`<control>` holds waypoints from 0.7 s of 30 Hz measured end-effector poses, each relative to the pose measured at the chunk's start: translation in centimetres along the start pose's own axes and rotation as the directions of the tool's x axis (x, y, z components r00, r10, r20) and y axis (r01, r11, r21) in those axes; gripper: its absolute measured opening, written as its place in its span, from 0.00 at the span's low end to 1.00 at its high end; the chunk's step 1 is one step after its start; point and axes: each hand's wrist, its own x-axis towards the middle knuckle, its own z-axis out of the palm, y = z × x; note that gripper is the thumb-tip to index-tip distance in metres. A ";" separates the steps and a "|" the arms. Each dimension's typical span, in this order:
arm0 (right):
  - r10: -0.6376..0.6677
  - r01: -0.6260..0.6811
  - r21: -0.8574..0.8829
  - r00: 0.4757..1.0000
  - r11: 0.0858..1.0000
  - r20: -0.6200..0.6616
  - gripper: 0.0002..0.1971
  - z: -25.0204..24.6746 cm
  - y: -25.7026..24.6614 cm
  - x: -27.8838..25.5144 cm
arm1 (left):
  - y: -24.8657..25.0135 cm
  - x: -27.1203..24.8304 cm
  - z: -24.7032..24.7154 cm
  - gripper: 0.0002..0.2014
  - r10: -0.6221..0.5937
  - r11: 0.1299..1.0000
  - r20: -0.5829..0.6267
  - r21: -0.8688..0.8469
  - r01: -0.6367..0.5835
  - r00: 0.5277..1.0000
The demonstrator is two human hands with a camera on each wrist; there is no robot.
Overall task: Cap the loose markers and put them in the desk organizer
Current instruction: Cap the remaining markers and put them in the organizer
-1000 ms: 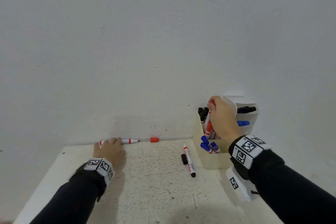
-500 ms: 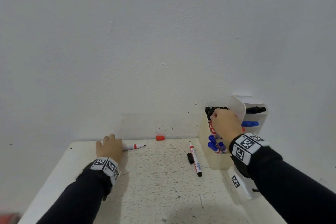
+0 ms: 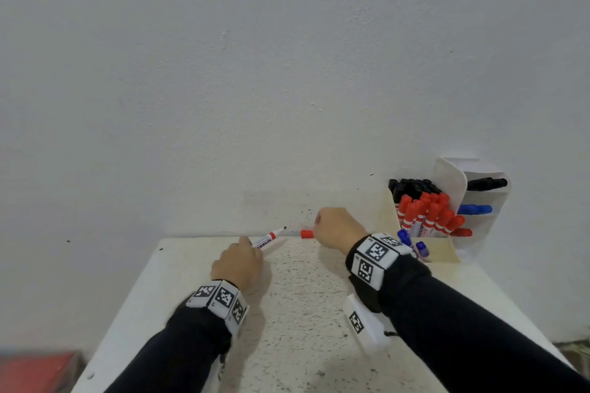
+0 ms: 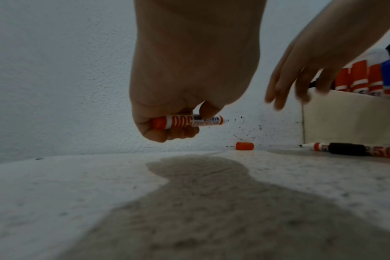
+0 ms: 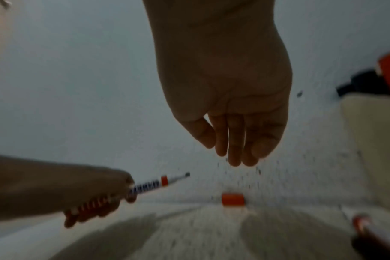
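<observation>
My left hand point(image 3: 238, 263) point(image 4: 180, 126) grips an uncapped red-and-white marker point(image 3: 267, 239) point(image 4: 189, 121) point(image 5: 154, 184) above the table, its tip aimed toward the wall on the right. A loose red cap point(image 3: 307, 234) point(image 4: 244, 146) point(image 5: 232, 199) lies on the table against the wall. My right hand point(image 3: 338, 230) point(image 5: 234, 140) hovers just above that cap with its fingers straight and empty. A second uncapped marker point(image 4: 354, 149) lies beside a black cap point(image 4: 346, 149) near the organizer point(image 3: 443, 257) point(image 4: 345, 116); my right arm hides both in the head view.
The beige desk organizer at the table's back right holds black, red and blue markers point(image 3: 424, 210). A white holder point(image 3: 485, 198) behind it carries more markers. The white wall point(image 3: 287, 73) runs along the table's point(image 3: 303, 313) far edge. A red object point(image 3: 35, 370) shows at the lower left.
My right hand left the organizer and moved left to above the red cap. My left hand lifted the uncapped marker off the table and carried it right.
</observation>
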 end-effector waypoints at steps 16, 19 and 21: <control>-0.021 0.046 -0.243 0.994 0.969 0.106 0.33 7.3 2.6 4.0 | 0.9 -1.9 1.1 0.15 -0.028 0.999 0.000 0.037 0.028 1.000; -0.018 0.034 -0.225 0.997 0.974 0.074 0.28 7.6 2.4 4.1 | 0.8 -2.2 0.9 0.15 -0.033 0.999 -0.004 0.026 0.033 0.999; -0.029 0.032 -0.176 0.999 0.984 0.017 0.20 7.8 2.3 4.0 | 0.8 -2.2 0.8 0.16 -0.036 0.999 -0.014 0.007 0.036 0.999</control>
